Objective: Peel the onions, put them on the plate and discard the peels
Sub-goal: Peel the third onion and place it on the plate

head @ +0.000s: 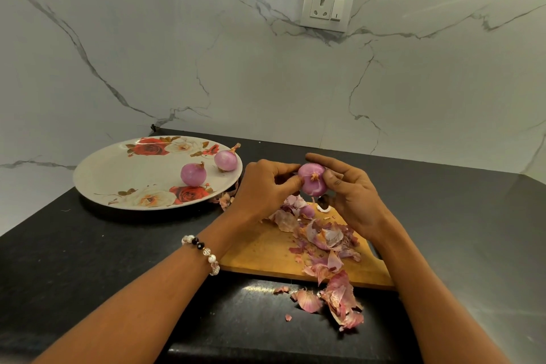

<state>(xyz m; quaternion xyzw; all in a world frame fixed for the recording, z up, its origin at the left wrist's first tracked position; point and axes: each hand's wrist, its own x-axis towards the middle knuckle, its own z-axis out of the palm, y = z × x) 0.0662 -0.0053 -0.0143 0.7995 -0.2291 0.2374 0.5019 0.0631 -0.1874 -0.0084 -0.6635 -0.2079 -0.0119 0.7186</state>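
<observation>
Papery pink peels (336,295) lie crumpled on the speckled black tabletop (88,260) and across the flat wooden cutting board (260,251). Above the board, both forearms reach forward; the left hand (263,183) and right hand (351,195) curl their fingers (334,180) around a smooth, round purple onion (312,180), its dry root tuft facing the camera. Farther left, two peeled onions (193,174) rest on the glossy round floral plate (118,174), stems pointing up and rightward.
</observation>
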